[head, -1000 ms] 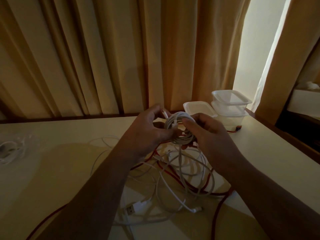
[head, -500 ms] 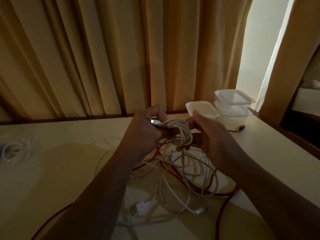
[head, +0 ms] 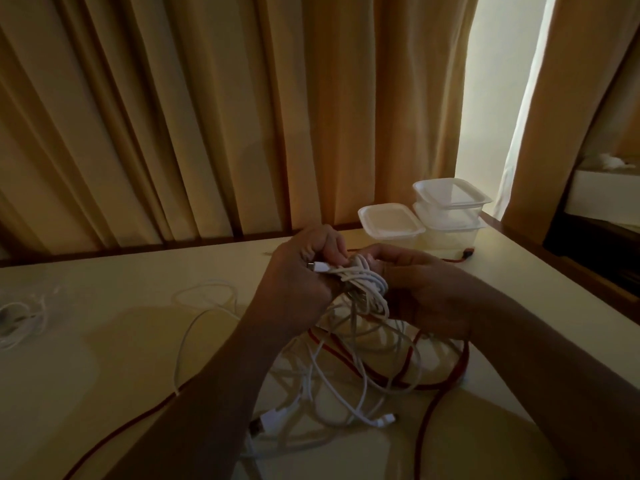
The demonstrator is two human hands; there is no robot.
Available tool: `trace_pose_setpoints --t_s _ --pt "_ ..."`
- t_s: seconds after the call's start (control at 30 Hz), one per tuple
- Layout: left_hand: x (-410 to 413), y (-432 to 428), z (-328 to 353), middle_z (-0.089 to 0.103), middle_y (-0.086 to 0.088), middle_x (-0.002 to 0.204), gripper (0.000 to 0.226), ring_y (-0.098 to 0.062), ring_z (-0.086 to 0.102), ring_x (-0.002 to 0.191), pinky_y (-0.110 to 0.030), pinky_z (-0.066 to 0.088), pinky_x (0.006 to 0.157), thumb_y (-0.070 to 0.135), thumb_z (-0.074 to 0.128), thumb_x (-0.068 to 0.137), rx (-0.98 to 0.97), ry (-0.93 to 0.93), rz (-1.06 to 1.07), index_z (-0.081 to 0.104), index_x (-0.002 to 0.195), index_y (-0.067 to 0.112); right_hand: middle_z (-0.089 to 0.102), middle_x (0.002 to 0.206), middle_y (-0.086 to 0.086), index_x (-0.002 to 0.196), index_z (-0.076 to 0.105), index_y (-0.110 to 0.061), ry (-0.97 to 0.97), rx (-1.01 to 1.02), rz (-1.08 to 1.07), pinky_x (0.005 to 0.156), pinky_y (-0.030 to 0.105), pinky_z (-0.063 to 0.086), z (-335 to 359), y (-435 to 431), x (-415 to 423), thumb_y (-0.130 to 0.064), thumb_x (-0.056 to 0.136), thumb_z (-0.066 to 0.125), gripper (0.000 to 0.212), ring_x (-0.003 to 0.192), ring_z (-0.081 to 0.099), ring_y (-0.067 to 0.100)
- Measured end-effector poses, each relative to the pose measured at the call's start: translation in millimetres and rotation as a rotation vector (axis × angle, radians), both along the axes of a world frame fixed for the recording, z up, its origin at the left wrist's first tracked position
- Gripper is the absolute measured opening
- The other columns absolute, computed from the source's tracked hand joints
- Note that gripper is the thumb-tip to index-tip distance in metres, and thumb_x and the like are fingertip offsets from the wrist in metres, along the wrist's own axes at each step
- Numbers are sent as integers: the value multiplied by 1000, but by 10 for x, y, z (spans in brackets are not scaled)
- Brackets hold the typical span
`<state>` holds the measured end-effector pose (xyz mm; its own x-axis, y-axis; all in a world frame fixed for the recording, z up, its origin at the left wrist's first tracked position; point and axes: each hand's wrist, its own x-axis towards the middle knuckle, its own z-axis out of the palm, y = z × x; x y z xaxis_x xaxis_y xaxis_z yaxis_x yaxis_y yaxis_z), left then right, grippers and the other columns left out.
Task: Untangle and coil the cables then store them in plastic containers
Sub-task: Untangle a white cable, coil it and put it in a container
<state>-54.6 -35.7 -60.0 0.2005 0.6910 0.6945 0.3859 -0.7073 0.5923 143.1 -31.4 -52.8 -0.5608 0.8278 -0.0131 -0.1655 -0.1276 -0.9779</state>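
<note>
A white cable coil is held over the cream tabletop.
It is gripped by the left hand and clasped by the curled right hand; clear plastic containers are stacked at the far edge.

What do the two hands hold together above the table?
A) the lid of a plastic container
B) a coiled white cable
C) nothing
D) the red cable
B: the left hand and the right hand both grip the coiled white cable, while the red cable lies loose on the table below.
</note>
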Motion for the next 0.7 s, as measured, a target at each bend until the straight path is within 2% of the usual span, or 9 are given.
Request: trace_pose_setpoints --t_s 0.07,0.17,0.3,0.37,0.5,0.57,0.63,0.7 --pt "20 -7 12 66 -2 95 26 -19 68 87 -31 57 76 -4 83 75 -28 -1 -37 59 83 6 65 94 14 103 70 -10 -74 41 -63 68 33 49 6 12 4 -22 83 64 25 78 60 24" --pt "14 -10 23 66 -2 99 27 -28 71 95 -41 60 84 -3 79 82 -131 -25 -139 55 89 6 65 100 17 109 69 0 -148 70 -115 72 35 44 37 24 -2 -28 81 65 40 91 55 30" --pt "-41 -21 39 64 0 91 28 -24 67 86 -50 56 77 5 82 81 -117 84 -109 56 86 15 68 98 16 108 73 -2 -255 -20 -102 73 34 50 67 5 -6 -24 96 57 30 84 61 23" --pt "-34 -47 57 63 0 89 31 -23 65 86 -48 55 76 3 83 79 -80 135 -91 56 85 16 68 96 19 109 71 1 -288 -44 -93 74 34 52 70 -5 1 -22 99 53 31 85 63 23" --pt "-18 -57 73 64 0 87 31 -21 64 84 -47 54 74 -1 83 75 -47 188 -93 58 82 15 69 103 21 110 72 1 -278 -66 -62 81 37 55 88 2 42 -17 92 60 29 92 64 26" --pt "-22 -62 76 66 -1 88 29 -22 66 85 -48 56 75 2 84 76 -84 153 -116 60 83 16 71 99 19 105 74 2 -224 -113 -47 80 37 55 89 10 32 -14 88 60 28 88 66 25" --pt "-46 -61 84 68 1 91 28 -24 68 88 -48 58 78 8 87 77 -149 98 -150 63 86 17 73 92 15 96 77 -2 -187 -144 -87 76 34 56 80 28 1 -13 95 55 25 80 68 21" --pt "-77 -50 74 68 5 94 26 -22 68 93 -36 57 81 15 89 76 -162 92 -152 66 88 14 73 90 15 102 74 1 -183 -143 -183 72 34 55 68 55 -24 -15 100 54 25 76 68 20"
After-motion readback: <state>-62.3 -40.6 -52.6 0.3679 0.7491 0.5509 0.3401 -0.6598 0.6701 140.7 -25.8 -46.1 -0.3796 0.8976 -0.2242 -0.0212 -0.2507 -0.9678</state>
